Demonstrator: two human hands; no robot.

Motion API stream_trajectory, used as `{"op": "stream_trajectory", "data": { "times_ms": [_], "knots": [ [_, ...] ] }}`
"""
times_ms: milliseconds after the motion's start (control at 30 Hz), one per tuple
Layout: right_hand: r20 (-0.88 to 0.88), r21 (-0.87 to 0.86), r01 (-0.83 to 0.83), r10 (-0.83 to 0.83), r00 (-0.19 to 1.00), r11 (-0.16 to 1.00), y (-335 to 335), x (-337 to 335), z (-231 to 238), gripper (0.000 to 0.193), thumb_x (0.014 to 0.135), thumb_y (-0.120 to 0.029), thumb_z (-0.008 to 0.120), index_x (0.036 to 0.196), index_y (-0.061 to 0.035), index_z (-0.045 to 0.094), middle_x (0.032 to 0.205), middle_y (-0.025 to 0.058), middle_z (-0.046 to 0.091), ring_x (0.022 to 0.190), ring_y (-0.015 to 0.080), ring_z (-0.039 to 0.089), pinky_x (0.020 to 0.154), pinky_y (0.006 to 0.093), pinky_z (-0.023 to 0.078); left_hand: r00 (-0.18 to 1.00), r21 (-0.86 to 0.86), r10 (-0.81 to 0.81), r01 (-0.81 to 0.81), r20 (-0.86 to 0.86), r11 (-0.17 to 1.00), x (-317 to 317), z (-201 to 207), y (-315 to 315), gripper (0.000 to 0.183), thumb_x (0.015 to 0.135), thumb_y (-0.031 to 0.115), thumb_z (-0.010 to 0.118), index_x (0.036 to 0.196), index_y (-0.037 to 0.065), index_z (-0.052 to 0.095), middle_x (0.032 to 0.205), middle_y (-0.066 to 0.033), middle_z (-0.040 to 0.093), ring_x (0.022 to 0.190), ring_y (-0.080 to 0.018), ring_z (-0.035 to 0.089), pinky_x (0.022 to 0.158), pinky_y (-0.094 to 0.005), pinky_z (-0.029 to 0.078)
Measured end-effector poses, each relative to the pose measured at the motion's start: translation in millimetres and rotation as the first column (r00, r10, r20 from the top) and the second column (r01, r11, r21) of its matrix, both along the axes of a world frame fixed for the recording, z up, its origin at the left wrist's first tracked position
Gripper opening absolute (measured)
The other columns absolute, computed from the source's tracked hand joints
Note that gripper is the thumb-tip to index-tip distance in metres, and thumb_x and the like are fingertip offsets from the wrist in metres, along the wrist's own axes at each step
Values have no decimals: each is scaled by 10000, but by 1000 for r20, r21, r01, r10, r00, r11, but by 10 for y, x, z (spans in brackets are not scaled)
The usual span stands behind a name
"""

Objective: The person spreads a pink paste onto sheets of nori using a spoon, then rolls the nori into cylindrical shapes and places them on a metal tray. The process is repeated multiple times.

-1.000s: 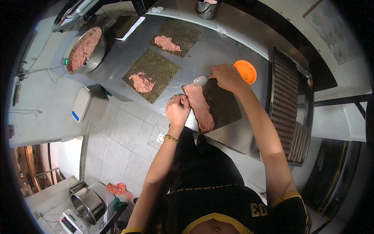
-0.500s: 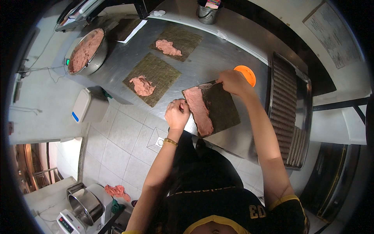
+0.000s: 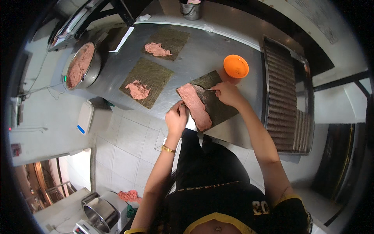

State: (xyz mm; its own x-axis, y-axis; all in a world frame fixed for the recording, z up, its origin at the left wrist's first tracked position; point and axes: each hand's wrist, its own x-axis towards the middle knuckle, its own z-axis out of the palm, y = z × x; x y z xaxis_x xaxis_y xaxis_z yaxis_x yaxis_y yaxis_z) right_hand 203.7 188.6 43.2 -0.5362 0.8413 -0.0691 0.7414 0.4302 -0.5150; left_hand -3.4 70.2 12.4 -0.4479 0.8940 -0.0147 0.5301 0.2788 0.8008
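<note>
My right hand [image 3: 228,94] is closed round the handle of a thin metal spreading tool [image 3: 209,90]. The tool's far end lies by the upper end of a long pink paste strip [image 3: 195,107], spread along the left side of a dark nori sheet [image 3: 223,108]. At that sheet's left edge, my left hand [image 3: 176,118] has its fingers drawn together on the rim, with the fingertips partly hidden. Two more nori sheets lie farther left. A lump of pink paste [image 3: 139,90] sits on the nearer sheet [image 3: 154,74] and another lump [image 3: 157,49] on the farther sheet [image 3: 177,41].
An orange bowl [image 3: 236,66] stands beyond my right hand. On the right is a metal tray [image 3: 266,78] of long brownish rolls [image 3: 282,93]. A metal bowl [image 3: 93,68] of pink paste stands at the table's left end. A small metal bucket [image 3: 191,11] is at the back.
My right hand has come left and nearer over the nori sheet, bringing the tool's handle into clearer sight. The view has shifted, and the orange bowl shows more fully.
</note>
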Motion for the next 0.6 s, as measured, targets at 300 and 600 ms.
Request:
{"op": "stream_trajectory", "data": {
  "times_ms": [300, 600],
  "knots": [
    [11, -145, 31, -30, 999, 989, -753, 351, 174, 307, 764, -70, 533, 1017, -119, 701, 924, 149, 657, 859, 344, 620, 771, 455, 496, 928, -185, -86, 162, 363, 969, 66, 58, -198, 354, 941, 161, 466, 1223, -24, 571, 818, -70, 666, 692, -100, 593, 637, -254, 498],
    [-193, -255, 64, -115, 974, 965, -674, 632, 229, 296, 788, -74, 556, 1055, -89, 684, 902, 141, 650, 847, 322, 617, 747, 404, 486, 901, -83, -57, 102, 430, 991, 17, -100, -205, 308, 962, 141, 431, 1188, -13, 572, 877, -74, 672, 702, -137, 658, 589, -255, 522]
  ]
}}
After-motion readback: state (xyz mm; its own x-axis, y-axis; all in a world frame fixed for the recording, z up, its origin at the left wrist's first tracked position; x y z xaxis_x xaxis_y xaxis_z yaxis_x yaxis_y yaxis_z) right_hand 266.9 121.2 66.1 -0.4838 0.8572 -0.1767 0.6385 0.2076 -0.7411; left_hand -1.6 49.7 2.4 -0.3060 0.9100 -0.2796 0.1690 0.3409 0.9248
